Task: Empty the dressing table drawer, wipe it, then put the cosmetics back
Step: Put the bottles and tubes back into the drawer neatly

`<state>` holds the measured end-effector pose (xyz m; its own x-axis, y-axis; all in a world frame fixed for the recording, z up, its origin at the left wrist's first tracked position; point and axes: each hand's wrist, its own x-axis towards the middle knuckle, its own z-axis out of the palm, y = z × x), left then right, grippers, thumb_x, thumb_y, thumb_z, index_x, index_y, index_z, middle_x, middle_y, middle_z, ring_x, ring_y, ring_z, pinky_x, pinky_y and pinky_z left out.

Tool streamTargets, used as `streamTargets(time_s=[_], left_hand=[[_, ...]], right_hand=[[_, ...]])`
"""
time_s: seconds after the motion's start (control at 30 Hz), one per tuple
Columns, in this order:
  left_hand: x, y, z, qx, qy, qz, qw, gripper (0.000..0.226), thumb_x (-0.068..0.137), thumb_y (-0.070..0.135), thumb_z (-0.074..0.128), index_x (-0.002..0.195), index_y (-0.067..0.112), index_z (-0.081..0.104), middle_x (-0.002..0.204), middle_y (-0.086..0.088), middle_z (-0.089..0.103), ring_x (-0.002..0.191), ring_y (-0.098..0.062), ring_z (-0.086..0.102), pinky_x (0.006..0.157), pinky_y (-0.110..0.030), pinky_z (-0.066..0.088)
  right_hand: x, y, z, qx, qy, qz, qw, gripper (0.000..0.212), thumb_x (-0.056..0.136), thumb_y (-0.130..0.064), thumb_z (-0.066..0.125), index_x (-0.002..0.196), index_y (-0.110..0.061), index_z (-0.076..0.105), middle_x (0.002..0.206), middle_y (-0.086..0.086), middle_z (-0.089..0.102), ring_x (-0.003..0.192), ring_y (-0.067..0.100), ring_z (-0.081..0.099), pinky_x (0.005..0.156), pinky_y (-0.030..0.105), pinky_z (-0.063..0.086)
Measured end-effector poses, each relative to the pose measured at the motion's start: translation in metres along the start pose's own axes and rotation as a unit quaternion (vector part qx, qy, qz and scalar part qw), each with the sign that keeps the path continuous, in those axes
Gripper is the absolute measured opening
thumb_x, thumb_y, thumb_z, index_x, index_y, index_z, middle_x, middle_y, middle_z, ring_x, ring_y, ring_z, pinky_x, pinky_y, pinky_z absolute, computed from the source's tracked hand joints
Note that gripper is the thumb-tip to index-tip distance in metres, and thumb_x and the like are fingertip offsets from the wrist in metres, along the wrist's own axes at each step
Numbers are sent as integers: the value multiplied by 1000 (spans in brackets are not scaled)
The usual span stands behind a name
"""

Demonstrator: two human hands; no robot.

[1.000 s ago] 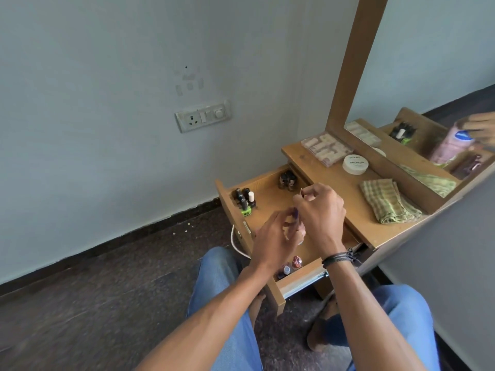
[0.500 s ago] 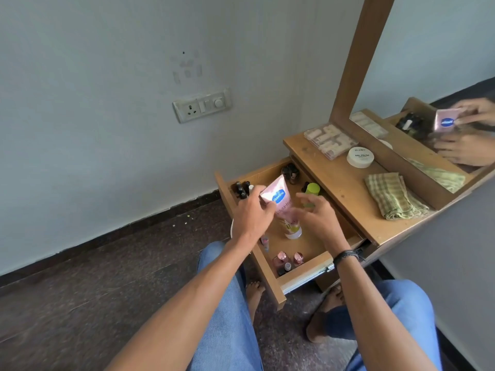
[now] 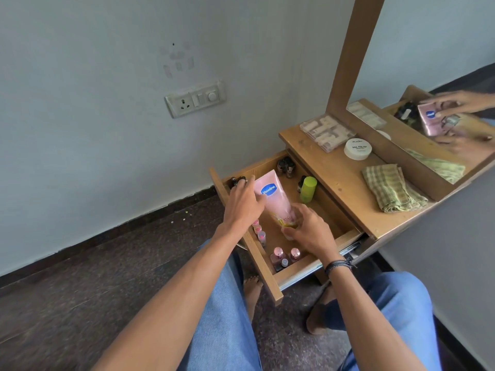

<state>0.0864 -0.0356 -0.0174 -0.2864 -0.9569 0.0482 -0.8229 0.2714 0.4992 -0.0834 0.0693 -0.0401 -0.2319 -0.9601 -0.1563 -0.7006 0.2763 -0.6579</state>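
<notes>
Head view, items as we log them:

- Drawer (image 3: pixel 271 281): pulled out from under the table top (image 3: pixel 340 183), over the person's knees.
- Pink Vaseline tube (image 3: pixel 272 197): inside the drawer, cap end down, leaning back, label facing us.
- Left hand (image 3: pixel 245 202): fingers curled against the tube's upper side, holding it.
- Right hand (image 3: pixel 308 231): fingers wrapped round the tube's cap end, low in the drawer.
- Green bottle (image 3: pixel 308 189): upright by the drawer's inner wall, beside a small dark bottle.
- Dark bottles (image 3: pixel 286 166): clustered in the back corner.
- Pink-capped bottles (image 3: pixel 285 257): clustered in the near corner.
- Small pink bottles (image 3: pixel 259 232): in a row along the drawer front.
- On the table top: clear box (image 3: pixel 327 132), white jar (image 3: pixel 357 149), checked cloth (image 3: pixel 391 187), all before the mirror (image 3: pixel 442 62).
</notes>
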Motion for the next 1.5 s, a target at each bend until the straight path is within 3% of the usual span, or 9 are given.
streamTargets(time_s=[0.17, 0.3, 0.43, 0.53, 0.8, 0.97, 1.07, 1.5], left_hand=[[-1, -1, 3, 57, -5, 26, 998, 62, 101, 33, 57, 154, 10, 35, 137, -12, 53, 120, -21, 53, 84, -28, 54], [-5, -3, 7, 107, 20, 69, 992, 46, 99, 25, 58, 142, 7, 55, 129, -15, 61, 114, -27, 57, 94, -34, 52], [-11, -5, 8, 72, 48, 79, 993, 33, 97, 12, 60, 128, 5, 67, 122, -13, 64, 113, -26, 59, 91, -30, 52], [-15, -8, 10, 55, 49, 83, 994, 29, 95, 8, 61, 123, 7, 69, 118, -8, 65, 112, -21, 59, 90, -29, 55], [-17, -8, 10, 80, 34, 82, 993, 26, 94, 12, 61, 118, 14, 72, 117, -3, 69, 109, -17, 58, 91, -31, 53], [-17, -9, 11, 75, 35, 66, 994, 20, 94, 14, 61, 110, 15, 72, 112, -1, 71, 107, -16, 58, 87, -31, 55], [-16, -10, 12, 74, 42, 66, 994, 20, 94, 16, 61, 110, 15, 73, 111, 0, 71, 106, -15, 58, 87, -30, 55], [-14, -11, 14, 178, 5, 94, 980, 29, 94, 29, 57, 116, 24, 75, 112, 6, 71, 104, -17, 56, 83, -34, 52]], right_hand=[[-5, 1, 2, -69, 4, -3, 998, 73, 82, -50, 78, 143, -33, 42, 131, -4, 61, 108, 18, 65, 82, 31, 53], [-2, 5, 5, -110, -5, 6, 994, 70, 81, -52, 76, 139, -31, 42, 126, 0, 66, 105, 22, 66, 80, 33, 51], [1, 6, 8, -129, -17, 5, 992, 64, 80, -55, 75, 132, -28, 48, 120, 0, 66, 102, 23, 66, 72, 30, 43], [2, 10, 10, -127, -15, -5, 992, 60, 78, -57, 76, 126, -28, 53, 118, 0, 67, 100, 24, 67, 75, 33, 51], [2, 8, 14, -111, -34, -27, 993, 59, 78, -64, 76, 124, -32, 58, 106, -6, 69, 87, 16, 67, 73, 35, 60], [1, 7, 12, -95, -23, -28, 995, 48, 86, -57, 73, 122, -28, 62, 103, -4, 68, 82, 14, 64, 63, 23, 48], [1, 7, 12, -85, -21, -30, 996, 44, 88, -53, 73, 122, -26, 63, 104, -3, 68, 83, 14, 64, 63, 22, 46], [3, 10, 14, -94, -23, -63, 993, 42, 88, -59, 67, 122, -34, 67, 102, -6, 66, 85, 13, 66, 76, 37, 61]])
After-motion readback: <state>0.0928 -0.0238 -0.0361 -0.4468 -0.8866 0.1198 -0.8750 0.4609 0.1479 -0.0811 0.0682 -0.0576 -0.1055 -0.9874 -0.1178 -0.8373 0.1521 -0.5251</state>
